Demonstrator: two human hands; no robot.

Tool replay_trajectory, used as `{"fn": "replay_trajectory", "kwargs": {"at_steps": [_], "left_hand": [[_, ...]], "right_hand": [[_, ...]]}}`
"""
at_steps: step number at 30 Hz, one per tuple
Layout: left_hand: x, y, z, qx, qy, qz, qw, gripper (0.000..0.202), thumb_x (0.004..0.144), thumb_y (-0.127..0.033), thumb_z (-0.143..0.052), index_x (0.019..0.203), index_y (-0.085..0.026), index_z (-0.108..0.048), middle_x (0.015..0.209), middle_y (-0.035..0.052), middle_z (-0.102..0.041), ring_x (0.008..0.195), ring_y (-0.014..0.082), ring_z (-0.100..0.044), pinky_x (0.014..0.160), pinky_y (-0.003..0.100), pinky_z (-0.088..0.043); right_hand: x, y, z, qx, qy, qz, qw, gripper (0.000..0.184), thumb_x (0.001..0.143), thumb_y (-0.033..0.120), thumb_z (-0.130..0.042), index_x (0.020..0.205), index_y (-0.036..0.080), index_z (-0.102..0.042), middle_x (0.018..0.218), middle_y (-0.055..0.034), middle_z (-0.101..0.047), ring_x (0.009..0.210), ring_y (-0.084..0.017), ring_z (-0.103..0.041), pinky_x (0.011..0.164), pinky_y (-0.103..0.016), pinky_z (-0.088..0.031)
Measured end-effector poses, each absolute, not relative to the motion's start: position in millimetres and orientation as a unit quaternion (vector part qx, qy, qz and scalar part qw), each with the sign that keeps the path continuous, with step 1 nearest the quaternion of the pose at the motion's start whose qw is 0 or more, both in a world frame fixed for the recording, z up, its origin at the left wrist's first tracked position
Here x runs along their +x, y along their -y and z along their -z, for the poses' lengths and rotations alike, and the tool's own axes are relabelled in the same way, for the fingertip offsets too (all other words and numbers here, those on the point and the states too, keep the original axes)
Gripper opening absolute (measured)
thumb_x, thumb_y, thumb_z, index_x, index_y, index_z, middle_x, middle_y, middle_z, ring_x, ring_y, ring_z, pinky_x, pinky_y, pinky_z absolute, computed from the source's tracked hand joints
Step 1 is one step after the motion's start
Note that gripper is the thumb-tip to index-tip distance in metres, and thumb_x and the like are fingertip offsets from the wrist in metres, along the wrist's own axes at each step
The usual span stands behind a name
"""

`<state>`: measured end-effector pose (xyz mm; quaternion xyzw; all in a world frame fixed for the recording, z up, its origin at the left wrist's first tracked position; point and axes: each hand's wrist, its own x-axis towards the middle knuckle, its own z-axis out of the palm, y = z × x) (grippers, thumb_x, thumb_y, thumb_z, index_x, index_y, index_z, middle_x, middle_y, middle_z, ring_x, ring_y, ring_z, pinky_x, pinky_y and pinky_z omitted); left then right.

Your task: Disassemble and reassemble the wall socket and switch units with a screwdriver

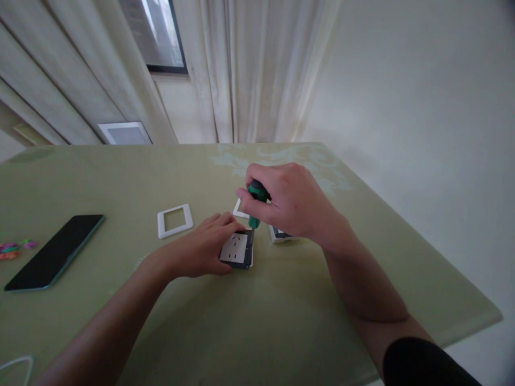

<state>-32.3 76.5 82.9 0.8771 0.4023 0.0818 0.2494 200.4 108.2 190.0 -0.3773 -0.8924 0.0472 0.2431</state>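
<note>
A wall socket [235, 248] with a white face and dark surround lies on the table, slots facing up. My left hand [211, 244] grips it from the left, thumb at the near edge and fingers at the far edge. My right hand [287, 201] is closed around the green and black handle of a screwdriver [255, 199]. The screwdriver stands nearly upright, its lower end at the socket's far right corner; its tip is too small to make out. Partly hidden under my right hand is a second white and dark piece [279, 234].
A white frame [175, 220] lies left of the socket, and another white frame [240, 209] shows partly behind my hands. Farther left are a dark tablet [55, 252] and small colourful items [15, 249]. A white cable [20, 362] is at lower left. A wall borders the table's right side.
</note>
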Motion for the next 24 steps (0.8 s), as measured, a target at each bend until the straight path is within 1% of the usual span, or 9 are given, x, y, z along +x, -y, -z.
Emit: {"fn": "replay_trajectory", "kwargs": {"at_steps": [3,7,11,14,17,21,24], "left_hand": [[-30.7,-73.8,-86.5,0.872,-0.422,-0.047,0.245,0.068,0.075,-0.026,-0.087,0.137,-0.023,-0.060,0.140,0.0115,-0.057,0.134,0.0370,-0.053,0.113,0.052,-0.048],[-29.1,-73.2,-88.9,0.870,-0.423,-0.023,0.252,0.065,0.071,-0.029,-0.089,0.128,-0.022,-0.060,0.136,0.0108,-0.058,0.130,0.0364,-0.054,0.111,0.051,-0.048],[-31.3,-74.6,-87.8,0.871,-0.414,-0.033,0.263,0.061,0.070,-0.030,-0.087,0.124,-0.021,-0.059,0.131,0.0107,-0.060,0.124,0.0345,-0.056,0.108,0.049,-0.050],[-34.4,-76.0,-87.6,0.859,-0.417,-0.054,0.293,0.057,0.071,-0.031,-0.086,0.120,-0.021,-0.059,0.124,0.0095,-0.062,0.116,0.0319,-0.059,0.101,0.046,-0.053],[-37.1,-77.4,-88.3,0.847,-0.422,-0.070,0.316,0.058,0.071,-0.036,-0.088,0.120,-0.021,-0.060,0.121,0.0083,-0.063,0.111,0.0307,-0.060,0.096,0.043,-0.054],[-38.4,-78.7,-90.0,0.838,-0.428,-0.086,0.328,0.061,0.075,-0.041,-0.088,0.126,-0.022,-0.060,0.121,0.0075,-0.065,0.109,0.0295,-0.063,0.093,0.041,-0.053],[-37.2,-79.6,-92.8,0.835,-0.437,-0.088,0.322,0.060,0.076,-0.045,-0.088,0.125,-0.021,-0.062,0.119,0.0074,-0.066,0.107,0.0295,-0.064,0.091,0.040,-0.052]], "right_hand": [[200.1,-107.8,-189.7,-0.382,0.892,-0.044,0.239,0.029,0.102,0.043,-0.059,0.088,0.020,-0.069,0.072,-0.0014,-0.064,0.065,-0.016,-0.047,0.065,-0.032,-0.027],[198.2,-106.7,-188.7,-0.378,0.895,-0.043,0.233,0.029,0.102,0.044,-0.058,0.088,0.020,-0.069,0.071,-0.0009,-0.062,0.064,-0.016,-0.047,0.065,-0.032,-0.027],[197.4,-105.7,-187.5,-0.370,0.898,-0.048,0.233,0.029,0.102,0.044,-0.058,0.088,0.020,-0.068,0.071,-0.0008,-0.062,0.065,-0.016,-0.047,0.065,-0.032,-0.027],[198.2,-105.2,-188.7,-0.371,0.895,-0.053,0.241,0.029,0.102,0.043,-0.058,0.087,0.020,-0.067,0.072,-0.0008,-0.062,0.066,-0.016,-0.049,0.066,-0.032,-0.028],[199.4,-104.4,-191.9,-0.380,0.889,-0.056,0.249,0.028,0.101,0.043,-0.058,0.087,0.020,-0.067,0.071,-0.0002,-0.062,0.066,-0.016,-0.050,0.067,-0.032,-0.029],[200.6,-102.9,-195.1,-0.389,0.881,-0.040,0.266,0.027,0.100,0.041,-0.059,0.086,0.020,-0.066,0.069,0.0003,-0.060,0.063,-0.015,-0.047,0.067,-0.032,-0.030],[201.2,-102.4,-195.6,-0.397,0.876,-0.018,0.273,0.026,0.100,0.041,-0.060,0.086,0.020,-0.066,0.069,0.0002,-0.060,0.062,-0.015,-0.046,0.066,-0.032,-0.029]]}}
